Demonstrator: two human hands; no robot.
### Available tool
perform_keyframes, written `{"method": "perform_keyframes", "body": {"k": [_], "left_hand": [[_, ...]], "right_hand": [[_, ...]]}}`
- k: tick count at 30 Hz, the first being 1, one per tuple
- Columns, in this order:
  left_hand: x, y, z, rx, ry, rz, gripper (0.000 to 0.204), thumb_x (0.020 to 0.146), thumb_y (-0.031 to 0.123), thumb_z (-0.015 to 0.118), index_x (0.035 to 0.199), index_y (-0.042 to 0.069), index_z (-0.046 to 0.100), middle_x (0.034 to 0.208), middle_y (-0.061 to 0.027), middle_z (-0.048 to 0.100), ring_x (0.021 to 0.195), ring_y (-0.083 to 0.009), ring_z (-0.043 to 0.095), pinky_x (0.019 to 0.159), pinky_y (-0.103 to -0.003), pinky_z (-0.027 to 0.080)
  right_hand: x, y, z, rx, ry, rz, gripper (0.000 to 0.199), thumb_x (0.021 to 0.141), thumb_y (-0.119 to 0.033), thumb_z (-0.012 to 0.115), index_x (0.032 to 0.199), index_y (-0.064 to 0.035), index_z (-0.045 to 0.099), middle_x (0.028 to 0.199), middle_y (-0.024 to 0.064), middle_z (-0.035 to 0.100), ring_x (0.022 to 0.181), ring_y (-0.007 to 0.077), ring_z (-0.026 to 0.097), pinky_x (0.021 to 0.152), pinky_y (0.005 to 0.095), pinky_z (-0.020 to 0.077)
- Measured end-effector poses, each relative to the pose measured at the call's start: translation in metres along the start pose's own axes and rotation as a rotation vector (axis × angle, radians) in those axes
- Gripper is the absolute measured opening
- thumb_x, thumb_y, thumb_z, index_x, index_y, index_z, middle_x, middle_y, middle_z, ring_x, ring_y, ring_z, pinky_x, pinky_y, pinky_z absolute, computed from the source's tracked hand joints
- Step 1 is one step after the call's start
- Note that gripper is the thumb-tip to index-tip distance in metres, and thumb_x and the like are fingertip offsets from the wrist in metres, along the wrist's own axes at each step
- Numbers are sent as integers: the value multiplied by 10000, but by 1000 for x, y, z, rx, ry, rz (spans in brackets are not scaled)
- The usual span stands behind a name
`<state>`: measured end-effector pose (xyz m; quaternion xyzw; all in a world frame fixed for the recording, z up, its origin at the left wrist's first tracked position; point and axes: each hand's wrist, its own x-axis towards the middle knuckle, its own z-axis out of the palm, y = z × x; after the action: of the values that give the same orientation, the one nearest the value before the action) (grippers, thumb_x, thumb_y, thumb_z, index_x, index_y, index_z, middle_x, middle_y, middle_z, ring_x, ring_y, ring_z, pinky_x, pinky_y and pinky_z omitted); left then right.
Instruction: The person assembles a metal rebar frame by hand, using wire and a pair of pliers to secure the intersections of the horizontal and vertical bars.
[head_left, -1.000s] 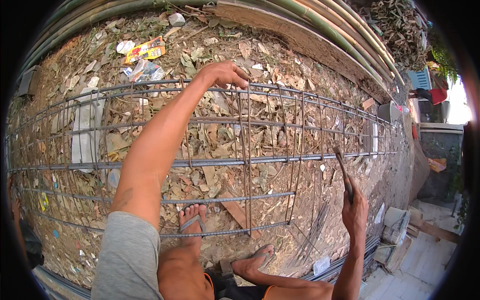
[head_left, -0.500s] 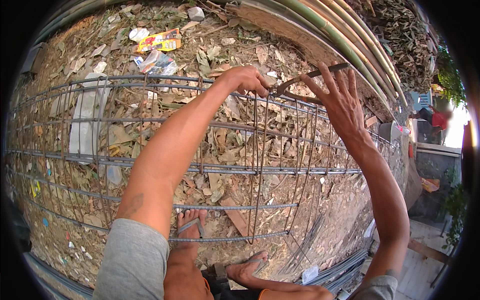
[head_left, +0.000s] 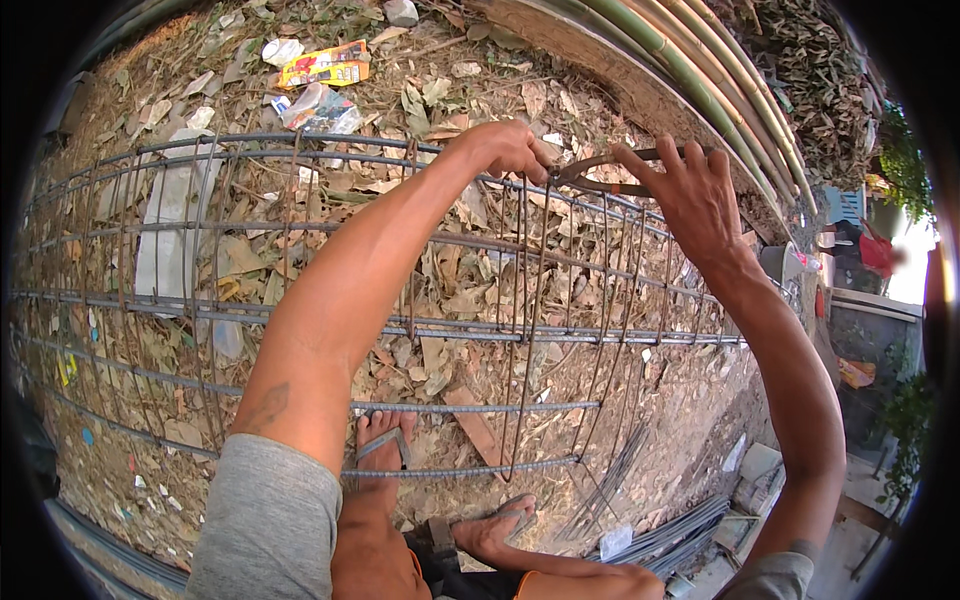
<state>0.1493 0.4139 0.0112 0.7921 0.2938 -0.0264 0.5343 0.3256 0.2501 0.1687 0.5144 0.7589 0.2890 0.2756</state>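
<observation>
Hands in view: two, left hand (head_left: 510, 150) and right hand (head_left: 690, 195). Pincers (head_left: 605, 175): one pair. Sandalled feet: two. Rebar cage (head_left: 300, 320): one. Yellow wrapper (head_left: 322, 64): one

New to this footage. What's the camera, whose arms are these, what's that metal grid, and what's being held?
One fisheye camera worn on a person's head looks down, so straight bars bend near the rim. Both bare arms are the wearer's own. The left hand grips the top of a long cage of rusty steel rebar and thin wire hoops lying over leaf-littered dirt ground. The right hand holds dark metal pincers with the jaws at the cage's upper bar, beside the left hand. The wearer's sandalled feet show below; loose rebar lies lower right.
</observation>
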Motion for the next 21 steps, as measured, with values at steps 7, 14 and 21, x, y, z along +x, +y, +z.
{"method": "perform_keyframes", "body": {"k": [7, 14, 21], "left_hand": [[8, -11, 3, -19, -16, 57, 452, 769, 342, 805, 1190, 186, 750, 763, -33, 697, 559, -115, 509, 531, -328, 403], [7, -16, 9, 20, 43, 204, 474, 749, 378, 798, 1161, 146, 760, 1023, -119, 755, 878, -242, 687, 794, -382, 528], [-17, 4, 27, 185, 158, 161, 767, 573, 570, 872, 1154, 87, 738, 790, -79, 703, 759, -238, 660, 623, -371, 470]], "right_hand": [[10, 8, -1, -9, -53, -60, 627, 892, -53, 671, 1416, -344, 488, 1113, 56, 586, 955, 196, 591, 873, 417, 456], [12, 9, 0, 13, -238, -30, 636, 928, -35, 626, 1452, -338, 430, 1353, 151, 542, 1158, 350, 609, 1021, 558, 515], [9, 8, 0, 40, -240, -40, 682, 914, -20, 644, 1470, -339, 411, 1319, 158, 564, 1151, 351, 615, 1012, 565, 524]]}}
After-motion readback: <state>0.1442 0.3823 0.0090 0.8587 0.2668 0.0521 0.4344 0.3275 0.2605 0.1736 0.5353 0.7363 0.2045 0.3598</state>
